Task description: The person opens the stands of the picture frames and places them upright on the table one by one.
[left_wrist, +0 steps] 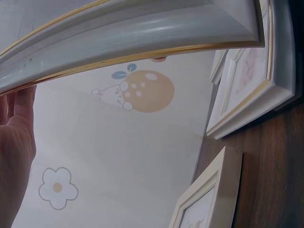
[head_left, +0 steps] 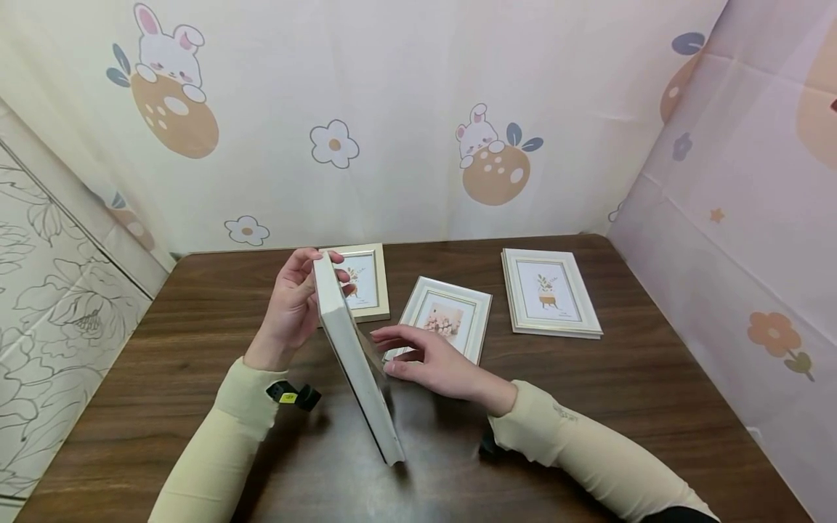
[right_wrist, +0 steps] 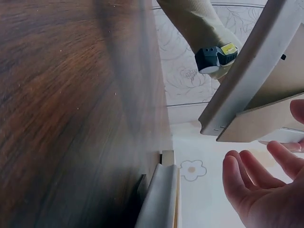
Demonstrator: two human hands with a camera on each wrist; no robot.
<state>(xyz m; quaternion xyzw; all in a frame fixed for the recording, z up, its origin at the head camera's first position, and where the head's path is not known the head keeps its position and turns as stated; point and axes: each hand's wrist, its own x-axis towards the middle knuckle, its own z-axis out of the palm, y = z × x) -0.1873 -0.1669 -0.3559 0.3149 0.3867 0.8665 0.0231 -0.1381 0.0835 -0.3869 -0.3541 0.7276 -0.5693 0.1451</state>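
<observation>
My left hand grips a white picture frame by its upper end, above the table. The frame is held on edge and tilted, its lower end toward me. Gold trim lines the front of this frame in the left wrist view. On its back, a thin beige panel sticks out at an angle in the right wrist view. My right hand is beside the back, its fingers loosely bent near the panel. Whether a fingertip touches the panel I cannot tell.
A cream frame lies behind the left hand, partly covered. Beyond the right hand lies a white frame with a pink picture. Stacked white frames lie at the right back of the wooden table. A patterned curtain hangs behind.
</observation>
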